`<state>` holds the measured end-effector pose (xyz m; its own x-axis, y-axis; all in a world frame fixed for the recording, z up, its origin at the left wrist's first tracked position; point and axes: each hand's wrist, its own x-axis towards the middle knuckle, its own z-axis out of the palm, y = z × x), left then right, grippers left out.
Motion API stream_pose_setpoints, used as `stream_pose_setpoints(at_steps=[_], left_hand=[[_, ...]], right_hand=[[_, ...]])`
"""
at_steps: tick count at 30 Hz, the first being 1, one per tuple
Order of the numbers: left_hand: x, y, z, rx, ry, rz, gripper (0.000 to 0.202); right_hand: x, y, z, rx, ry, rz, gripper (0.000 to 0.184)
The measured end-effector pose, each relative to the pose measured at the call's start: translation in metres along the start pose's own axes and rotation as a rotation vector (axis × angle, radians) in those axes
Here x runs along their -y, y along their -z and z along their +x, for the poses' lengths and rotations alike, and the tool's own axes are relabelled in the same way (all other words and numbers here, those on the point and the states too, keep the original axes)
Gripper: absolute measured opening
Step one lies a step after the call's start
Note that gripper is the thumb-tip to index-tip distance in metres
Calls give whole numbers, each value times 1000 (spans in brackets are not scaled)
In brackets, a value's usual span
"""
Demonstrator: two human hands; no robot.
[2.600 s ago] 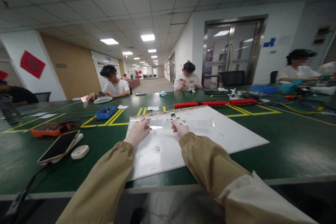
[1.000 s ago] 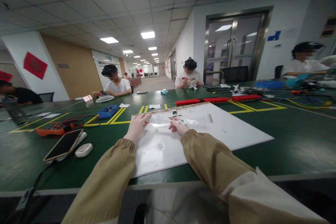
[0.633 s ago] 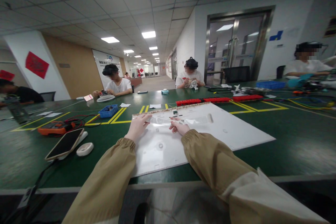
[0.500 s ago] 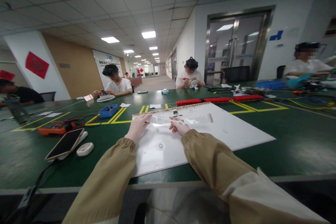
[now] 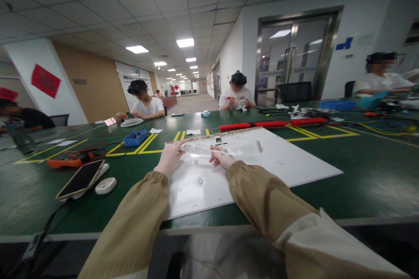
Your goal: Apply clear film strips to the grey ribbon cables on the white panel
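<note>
Pinched between both hands, a clear plastic strip [image 5: 216,150] lies lengthwise near the far edge of a white panel [image 5: 288,161] on the green table [image 5: 366,178]. Her left hand [image 5: 170,157] grips its left end; the right hand [image 5: 221,158] closes fingers on its middle. A phone [image 5: 80,178] rests well off to the left.

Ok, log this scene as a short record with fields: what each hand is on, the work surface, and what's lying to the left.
left hand: fingers on the left end of the clear plastic strip
right hand: pinching the strip near its middle
strip: lies across the white panel
panel: flat on the green table
left of panel: phone, white oval device, orange multimeter, blue bin
far side: seated people
</note>
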<state>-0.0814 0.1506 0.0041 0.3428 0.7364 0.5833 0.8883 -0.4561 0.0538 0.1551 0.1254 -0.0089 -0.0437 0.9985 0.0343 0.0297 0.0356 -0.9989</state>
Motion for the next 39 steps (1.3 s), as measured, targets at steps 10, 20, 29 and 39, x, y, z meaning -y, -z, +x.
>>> stream_pose_setpoints(at_steps=[10,20,29,39], left_hand=[[3,-4,2,-11,8,10,34],[6,-8,-3,-15,0,-152,11],[8,-12,-3,-7,-43,-363,34],[8,-10,-5,24,0,-379,38]], right_hand=[[0,-2,-2,21,19,-11,26],[2,3,-2,-66,29,-30,21],[7,4,-5,-138,22,-42,16],[3,5,-2,-126,20,-73,21]])
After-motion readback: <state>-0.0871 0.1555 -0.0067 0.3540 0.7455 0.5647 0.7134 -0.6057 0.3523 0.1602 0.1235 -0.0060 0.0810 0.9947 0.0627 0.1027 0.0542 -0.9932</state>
